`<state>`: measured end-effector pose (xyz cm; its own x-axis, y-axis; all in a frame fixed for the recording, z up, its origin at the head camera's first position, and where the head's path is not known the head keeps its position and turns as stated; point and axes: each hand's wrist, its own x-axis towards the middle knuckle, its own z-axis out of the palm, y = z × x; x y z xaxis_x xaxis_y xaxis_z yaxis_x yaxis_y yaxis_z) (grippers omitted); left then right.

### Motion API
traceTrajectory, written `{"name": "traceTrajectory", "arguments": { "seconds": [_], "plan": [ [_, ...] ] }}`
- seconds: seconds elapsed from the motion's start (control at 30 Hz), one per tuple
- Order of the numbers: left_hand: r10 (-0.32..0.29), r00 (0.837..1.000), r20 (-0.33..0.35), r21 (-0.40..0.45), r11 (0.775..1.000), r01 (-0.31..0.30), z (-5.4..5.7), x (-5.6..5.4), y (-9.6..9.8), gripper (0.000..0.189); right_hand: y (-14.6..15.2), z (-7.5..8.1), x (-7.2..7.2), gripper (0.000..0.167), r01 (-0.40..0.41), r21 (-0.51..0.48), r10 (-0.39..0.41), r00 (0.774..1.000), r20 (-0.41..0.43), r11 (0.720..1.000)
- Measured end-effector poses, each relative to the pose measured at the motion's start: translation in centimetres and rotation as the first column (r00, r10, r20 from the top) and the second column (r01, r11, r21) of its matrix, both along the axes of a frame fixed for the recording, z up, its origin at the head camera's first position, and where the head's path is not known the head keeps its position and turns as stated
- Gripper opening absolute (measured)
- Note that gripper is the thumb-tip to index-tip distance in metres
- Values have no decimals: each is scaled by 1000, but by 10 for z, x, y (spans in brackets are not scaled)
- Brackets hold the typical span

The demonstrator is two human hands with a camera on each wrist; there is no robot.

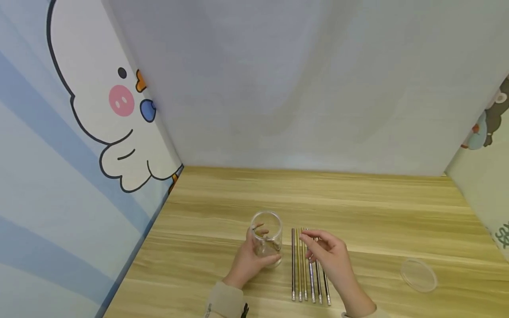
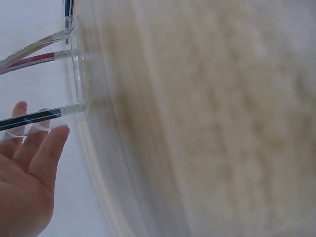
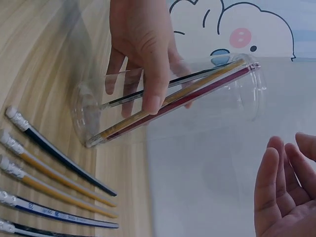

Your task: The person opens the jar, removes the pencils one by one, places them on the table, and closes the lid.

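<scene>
A clear cylindrical jar (image 1: 275, 245) stands upright on the table, and my left hand (image 1: 250, 260) grips its side with thumb and fingers wrapped around it. Inside are a few pencils (image 3: 207, 91), dark, yellow and red, leaning against the wall in the right wrist view. To the jar's right, several pencils (image 1: 293, 269) lie side by side with their eraser ends toward me. Over the upper part of this row hovers my right hand (image 1: 332, 256); its fingers (image 3: 269, 170) are loosely bent and hold nothing in the right wrist view.
A round clear lid (image 1: 419, 275) lies on the wood-grain table (image 1: 370, 216) at the right. Behind stands a plain pale wall (image 1: 278, 88). A cartoon-printed panel (image 1: 91, 88) borders the table on the left, another panel (image 1: 485, 185) on the right.
</scene>
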<state>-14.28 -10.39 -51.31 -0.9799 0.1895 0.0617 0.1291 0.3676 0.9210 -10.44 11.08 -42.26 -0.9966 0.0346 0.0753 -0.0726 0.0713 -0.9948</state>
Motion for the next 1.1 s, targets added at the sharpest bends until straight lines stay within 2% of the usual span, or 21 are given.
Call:
{"name": "traceTrajectory", "arguments": {
  "seconds": [0.13,0.23,0.3,0.6,0.77,1.1],
  "plan": [
    [6,1000,-6,-5,1000,-6,0,0,0,94,-7,6,-2,22,-73,-13,71,991,-109,997],
    [4,1000,-11,-17,1000,-4,0,0,-1,94,-13,8,-5,22,-138,-1,136,972,-193,990],
    [1,1000,-5,-24,1000,-2,1,1,-1,94,-17,10,-7,23,-167,15,166,962,-217,986],
    [-12,1000,6,-28,1000,13,1,1,-1,92,-32,16,-13,30,-213,102,228,960,-163,972],
    [-24,1000,6,-17,1000,24,1,1,-1,92,-35,13,-13,32,-225,198,255,957,-141,954],
    [-30,999,18,-11,999,31,0,0,-2,92,-42,10,-15,31,-130,443,241,949,-204,887]
  ]
}}
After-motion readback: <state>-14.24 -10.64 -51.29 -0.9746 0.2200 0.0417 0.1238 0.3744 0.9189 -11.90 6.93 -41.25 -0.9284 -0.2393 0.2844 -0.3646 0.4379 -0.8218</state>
